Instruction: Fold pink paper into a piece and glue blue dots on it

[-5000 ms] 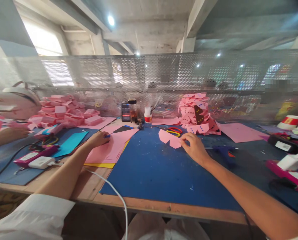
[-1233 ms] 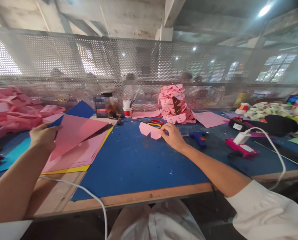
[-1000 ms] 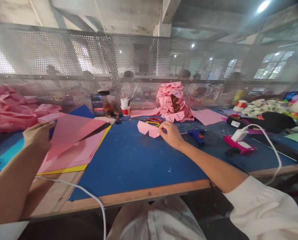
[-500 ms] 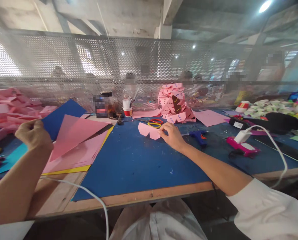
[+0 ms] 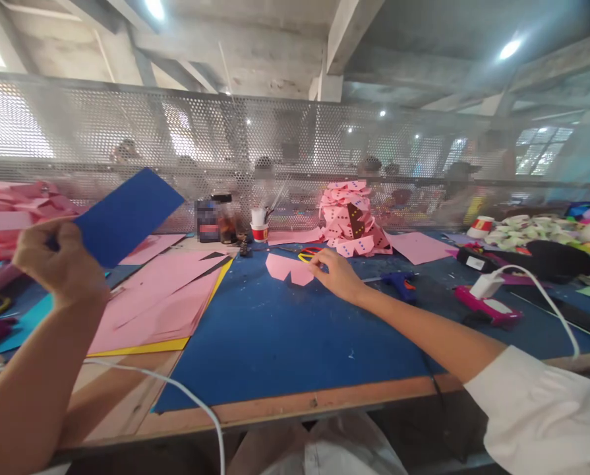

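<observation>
At the far left of the frame, a heap of pink paper pieces (image 5: 15,214) sits behind the left hand (image 5: 62,264), whose grip is closed on the near corner of a dark blue sheet (image 5: 131,218), raised at a slant. Below and right of that sheet, a loose stack of pink sheets (image 5: 161,297) lies over a yellow sheet (image 5: 153,348). Further back stand a dark-lidded jar (image 5: 228,221) and a red-and-white cup (image 5: 260,232). At the middle of the frame, over the blue desk (image 5: 275,356), a notched pink cutout (image 5: 285,269) has its right end pinched between thumb and fingers of the right hand (image 5: 339,276), that grip closed too. Scissors (image 5: 308,253) lie just behind. A dotted pink stack (image 5: 351,221) rises beyond. Right of the wrist lies a blue glue gun (image 5: 399,285), then a magenta power strip (image 5: 487,307) near the right edge.
</observation>
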